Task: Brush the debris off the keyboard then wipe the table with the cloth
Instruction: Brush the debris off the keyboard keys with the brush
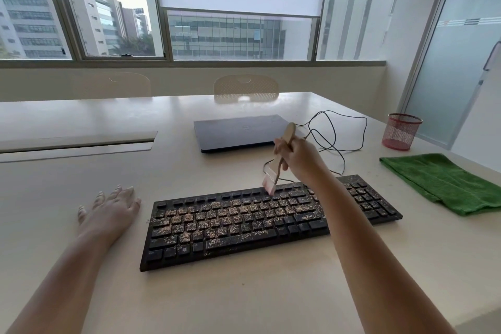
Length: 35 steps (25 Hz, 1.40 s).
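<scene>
A flat black plastic keyboard [271,221], its keys thickly strewn with pale tan granular debris [217,218], lies slightly askew on the near half of a broad cream-white table [244,295]; the crumbs are densest over the letter keys and thinner toward the numeric pad. Above the keyboard's far edge, the right hand [296,153] grips the handle of a small wooden brush with pale pinkish bristles [276,164], fingers curled round the handle, the tool angled down and leftward so that the bristle tip meets the top key row. The right forearm crosses over the keyboard's right portion. Left of the keyboard, the left hand [109,210] rests palm-down on the table, fingers spread and straight, holding nothing and just clear of the keyboard's left end. Right of the keyboard, well apart from it, lies a folded green terry cloth [444,183], not yet used. Behind the keyboard sit a closed dark grey laptop [241,131], a looped thin black cable [336,138] and, further right, a red wire-mesh pen cup [401,131]. Risks, as judged: the keyboard is unbraced, so a firm stroke could slide it; hard flicks may scatter grains toward the laptop or cloth; a trailing forearm may press debris between the keys.
</scene>
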Each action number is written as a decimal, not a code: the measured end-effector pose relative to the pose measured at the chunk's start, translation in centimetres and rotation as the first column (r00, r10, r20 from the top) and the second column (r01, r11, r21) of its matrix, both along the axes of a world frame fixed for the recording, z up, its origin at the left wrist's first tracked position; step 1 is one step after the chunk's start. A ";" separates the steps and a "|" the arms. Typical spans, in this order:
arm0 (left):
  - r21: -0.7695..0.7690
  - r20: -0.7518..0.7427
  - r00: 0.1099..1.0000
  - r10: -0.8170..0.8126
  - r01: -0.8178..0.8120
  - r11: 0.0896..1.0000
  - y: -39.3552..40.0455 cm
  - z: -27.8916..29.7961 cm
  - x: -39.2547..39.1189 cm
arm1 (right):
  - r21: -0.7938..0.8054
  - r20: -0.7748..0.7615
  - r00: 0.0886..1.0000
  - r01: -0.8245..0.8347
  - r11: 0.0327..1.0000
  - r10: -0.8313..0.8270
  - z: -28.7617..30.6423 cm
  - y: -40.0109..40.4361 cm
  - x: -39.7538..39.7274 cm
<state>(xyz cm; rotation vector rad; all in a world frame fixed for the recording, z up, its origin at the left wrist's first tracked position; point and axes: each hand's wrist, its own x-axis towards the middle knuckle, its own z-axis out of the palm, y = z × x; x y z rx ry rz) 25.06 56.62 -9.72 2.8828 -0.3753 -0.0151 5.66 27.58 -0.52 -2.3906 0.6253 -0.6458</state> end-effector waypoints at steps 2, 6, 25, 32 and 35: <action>0.000 -0.002 1.000 -0.002 0.002 1.000 0.0 0.1 0.0 | -0.070 -0.037 0.996 0.077 0.995 -0.080 -0.1 -0.3 -0.2; -0.001 -0.004 1.000 0.003 -0.003 1.000 0.0 0.0 -0.2 | -0.157 0.019 0.951 0.308 0.938 -0.309 0.4 -1.7 -1.2; -0.001 -0.003 1.000 0.005 -0.005 1.000 0.0 0.0 0.0 | -0.132 0.046 0.993 0.114 0.985 -0.109 0.4 -0.1 -0.5; 0.001 -0.004 1.000 0.000 0.000 1.000 0.1 -0.1 0.0 | -0.158 0.003 0.997 0.078 0.984 -0.079 0.3 0.5 -0.3; -0.002 -0.009 1.000 -0.001 0.001 1.000 0.1 -0.1 0.1 | -0.183 -0.033 0.997 0.056 0.981 -0.063 0.0 0.8 -0.1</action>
